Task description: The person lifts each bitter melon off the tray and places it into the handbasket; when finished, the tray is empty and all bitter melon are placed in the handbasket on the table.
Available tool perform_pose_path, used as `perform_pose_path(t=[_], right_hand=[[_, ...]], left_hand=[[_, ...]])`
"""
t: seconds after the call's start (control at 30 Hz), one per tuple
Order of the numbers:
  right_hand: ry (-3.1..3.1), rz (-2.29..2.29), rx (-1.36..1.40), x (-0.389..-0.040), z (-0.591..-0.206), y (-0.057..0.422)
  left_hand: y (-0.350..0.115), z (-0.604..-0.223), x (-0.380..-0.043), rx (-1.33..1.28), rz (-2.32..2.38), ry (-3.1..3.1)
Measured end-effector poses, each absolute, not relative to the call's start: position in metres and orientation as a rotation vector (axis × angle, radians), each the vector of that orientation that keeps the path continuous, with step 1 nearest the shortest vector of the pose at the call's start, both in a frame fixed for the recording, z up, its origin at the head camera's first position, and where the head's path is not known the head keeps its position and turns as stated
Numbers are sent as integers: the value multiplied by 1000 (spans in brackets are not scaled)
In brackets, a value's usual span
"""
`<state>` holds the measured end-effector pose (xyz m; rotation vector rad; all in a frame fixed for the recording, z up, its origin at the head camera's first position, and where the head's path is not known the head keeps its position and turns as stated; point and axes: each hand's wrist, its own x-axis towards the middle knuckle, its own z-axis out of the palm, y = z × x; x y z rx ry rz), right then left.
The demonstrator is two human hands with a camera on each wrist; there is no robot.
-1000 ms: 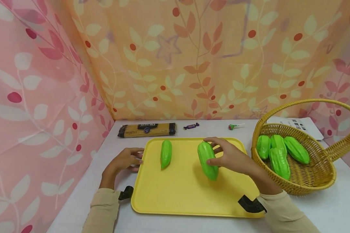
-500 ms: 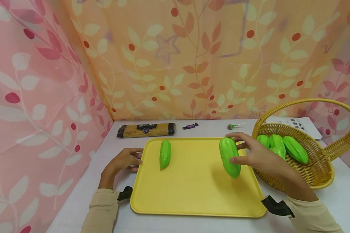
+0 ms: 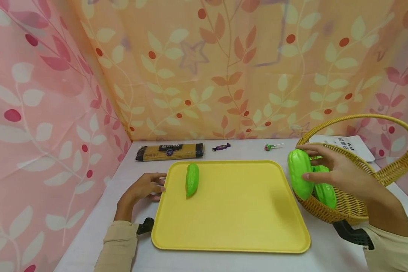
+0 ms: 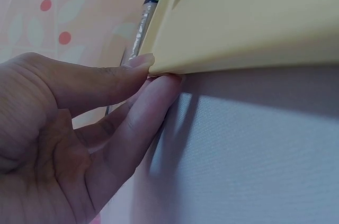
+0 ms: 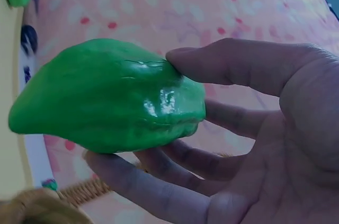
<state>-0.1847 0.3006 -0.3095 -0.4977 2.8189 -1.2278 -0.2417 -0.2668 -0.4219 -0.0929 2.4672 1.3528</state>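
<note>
My right hand point(image 3: 348, 177) holds a glossy green ridged gourd point(image 3: 298, 173) between thumb and fingers, over the left rim of a wicker basket point(image 3: 314, 212). Close up in the right wrist view, the gourd point(image 5: 106, 97) has one tapered end pointing away from the palm. Another green gourd point(image 3: 192, 179) lies on the left part of a yellow tray point(image 3: 231, 211). At the tray's left edge, my left hand point(image 3: 145, 187) pinches the rim; the left wrist view has the thumb above the tray point(image 4: 238, 28) and a finger beneath. Inside the basket, green gourds point(image 3: 326, 194) are partly hidden by my right hand.
Behind the tray lie a spaghetti packet point(image 3: 171, 152), a purple wrapped candy point(image 3: 221, 147) and a lollipop point(image 3: 271, 147). A white printed packet point(image 3: 360, 145) sits behind the basket. The basket's tall handle point(image 3: 357, 116) arches over it. Patterned cloth walls stand behind and at the sides.
My right hand has carried the gourd rightward from above the tray to the basket's left rim. The left hand has stayed at the tray's edge.
</note>
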Motion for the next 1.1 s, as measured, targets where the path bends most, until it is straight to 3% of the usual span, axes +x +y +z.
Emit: perform_pose_path(t=[0.4,1.1], right_hand=[[2888,-1130,-341,-191,-315,365],[2826,-1010,-106,-205,-348,422]], left_hand=[[-267,-421,-242,-113,1332,2471],[-266,-421,-243,-101,1331,2475]])
